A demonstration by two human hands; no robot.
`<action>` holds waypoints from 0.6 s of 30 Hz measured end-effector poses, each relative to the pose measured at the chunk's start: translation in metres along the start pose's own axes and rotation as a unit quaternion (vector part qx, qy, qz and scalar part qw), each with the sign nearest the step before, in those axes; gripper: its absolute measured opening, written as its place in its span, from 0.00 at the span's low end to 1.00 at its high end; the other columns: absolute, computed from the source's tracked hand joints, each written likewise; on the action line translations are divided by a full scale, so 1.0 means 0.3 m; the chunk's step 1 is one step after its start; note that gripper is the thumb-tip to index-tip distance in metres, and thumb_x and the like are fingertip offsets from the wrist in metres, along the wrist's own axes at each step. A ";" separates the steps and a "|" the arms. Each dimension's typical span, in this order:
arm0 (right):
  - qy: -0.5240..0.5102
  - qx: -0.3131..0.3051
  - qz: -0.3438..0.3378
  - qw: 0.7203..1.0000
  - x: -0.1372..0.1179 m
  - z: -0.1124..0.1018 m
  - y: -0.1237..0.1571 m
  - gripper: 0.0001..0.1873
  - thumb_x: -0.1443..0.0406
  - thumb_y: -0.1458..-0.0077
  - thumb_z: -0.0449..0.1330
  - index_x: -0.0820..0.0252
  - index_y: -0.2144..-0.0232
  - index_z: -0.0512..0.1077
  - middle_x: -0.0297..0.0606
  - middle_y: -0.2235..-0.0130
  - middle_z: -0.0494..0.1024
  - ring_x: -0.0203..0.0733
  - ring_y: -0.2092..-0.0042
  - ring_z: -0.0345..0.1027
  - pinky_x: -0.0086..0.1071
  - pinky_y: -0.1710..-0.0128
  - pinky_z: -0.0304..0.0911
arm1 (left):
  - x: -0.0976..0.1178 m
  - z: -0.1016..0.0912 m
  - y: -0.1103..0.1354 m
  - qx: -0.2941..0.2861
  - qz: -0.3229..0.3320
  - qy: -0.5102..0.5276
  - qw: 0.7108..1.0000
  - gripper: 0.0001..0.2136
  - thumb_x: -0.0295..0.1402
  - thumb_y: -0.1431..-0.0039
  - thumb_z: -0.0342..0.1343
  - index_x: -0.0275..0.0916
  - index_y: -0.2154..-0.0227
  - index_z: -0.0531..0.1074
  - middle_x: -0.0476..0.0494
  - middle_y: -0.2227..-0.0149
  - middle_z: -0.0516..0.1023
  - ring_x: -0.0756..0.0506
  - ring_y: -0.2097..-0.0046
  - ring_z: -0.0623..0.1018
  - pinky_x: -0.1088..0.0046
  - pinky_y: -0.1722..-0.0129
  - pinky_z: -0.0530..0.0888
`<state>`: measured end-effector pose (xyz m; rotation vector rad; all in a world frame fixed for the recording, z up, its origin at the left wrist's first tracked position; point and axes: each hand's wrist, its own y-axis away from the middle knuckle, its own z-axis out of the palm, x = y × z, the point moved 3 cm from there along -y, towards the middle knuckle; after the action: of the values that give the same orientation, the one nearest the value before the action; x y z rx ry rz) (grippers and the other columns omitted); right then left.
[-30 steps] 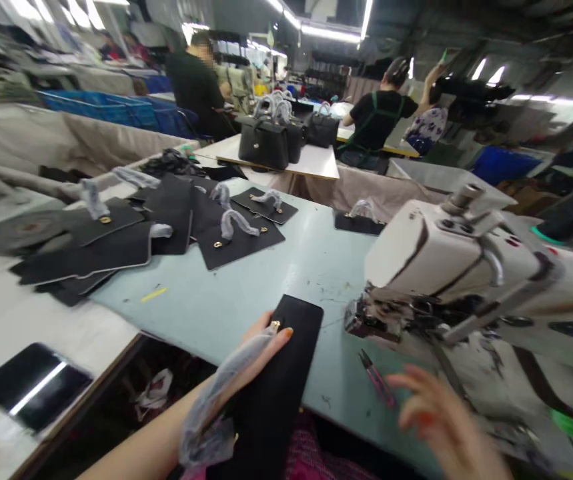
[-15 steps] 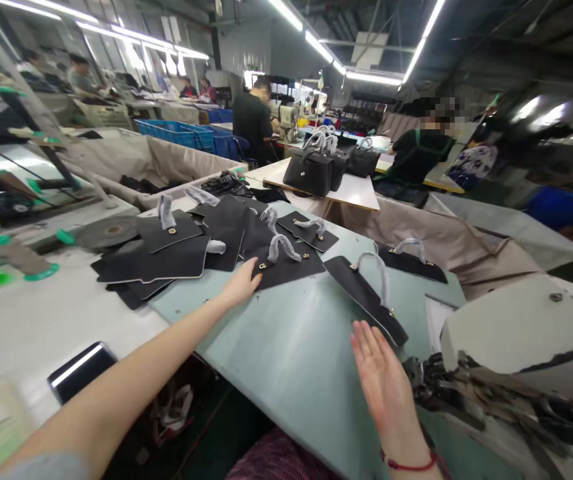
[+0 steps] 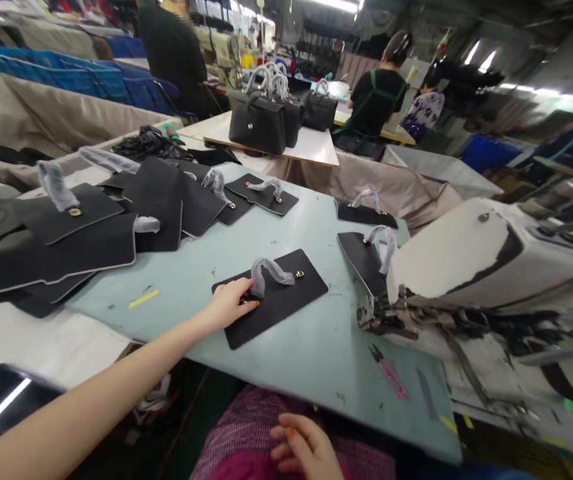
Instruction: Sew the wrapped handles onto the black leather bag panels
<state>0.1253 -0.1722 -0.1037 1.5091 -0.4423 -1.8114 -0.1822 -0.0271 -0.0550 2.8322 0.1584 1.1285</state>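
My left hand (image 3: 231,303) grips a flat black bag panel (image 3: 286,310) by the left end of its handle (image 3: 272,275), which is wrapped in clear plastic. The panel lies at a slant on the pale green tabletop (image 3: 296,360), a gold fitting showing at the handle's right end. Low over my lap, my right hand (image 3: 309,447) is empty, its fingers loosely bent and apart. Pink-handled thread snips (image 3: 389,373) lie on the tabletop to the right, between the panel and a sewing machine (image 3: 446,260).
Overlapping black panels (image 3: 61,247) are piled at left. Another panel with a handle (image 3: 263,193) lies at the back, and one (image 3: 363,260) is partly behind the machine. A phone (image 3: 6,407) is at lower left. Finished black bags (image 3: 256,123) stand on a farther table; people work beyond.
My left hand has drawn the black panel away from the pile toward me. The right hand has dropped from beside another panel to my lap. The view has tilted down and turned right.
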 end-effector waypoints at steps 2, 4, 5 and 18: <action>0.027 -0.025 -0.012 0.999 -0.021 0.023 0.021 0.30 0.48 0.56 0.69 0.64 0.58 0.76 0.48 0.60 0.80 0.42 0.67 0.75 0.31 0.69 0.67 | 0.065 0.060 0.086 -0.068 0.033 0.019 0.997 0.13 0.41 0.48 0.58 0.42 0.61 0.76 0.42 0.56 0.79 0.38 0.53 0.76 0.64 0.50 0.68; 0.041 -0.037 -0.029 0.998 -0.042 0.039 0.024 0.31 0.48 0.55 0.67 0.63 0.55 0.75 0.48 0.56 0.79 0.43 0.62 0.75 0.31 0.67 0.68 | 0.122 0.112 0.143 -0.116 0.052 0.041 0.991 0.11 0.41 0.50 0.60 0.43 0.65 0.77 0.45 0.58 0.80 0.40 0.54 0.76 0.67 0.53 0.69; 0.045 -0.044 -0.035 0.997 -0.046 0.044 0.023 0.31 0.47 0.54 0.67 0.63 0.55 0.75 0.47 0.56 0.78 0.43 0.60 0.75 0.31 0.67 0.69 | 0.148 0.137 0.161 -0.131 0.053 0.050 0.989 0.12 0.42 0.52 0.62 0.44 0.66 0.78 0.45 0.60 0.80 0.40 0.56 0.77 0.68 0.55 0.69; 0.120 0.098 -0.203 0.967 -0.212 -0.084 0.151 0.21 0.49 0.46 0.61 0.63 0.70 0.70 0.32 0.79 0.72 0.32 0.79 0.64 0.22 0.81 0.57 | 0.282 0.346 0.440 0.040 -0.110 0.225 0.967 0.23 0.49 0.44 0.54 0.38 0.52 0.68 0.39 0.58 0.77 0.41 0.56 0.78 0.66 0.60 0.75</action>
<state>0.1663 -0.1529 -0.0354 2.0489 -0.2062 -1.8945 -0.0411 -0.1515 -0.0567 2.4878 0.5447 1.7173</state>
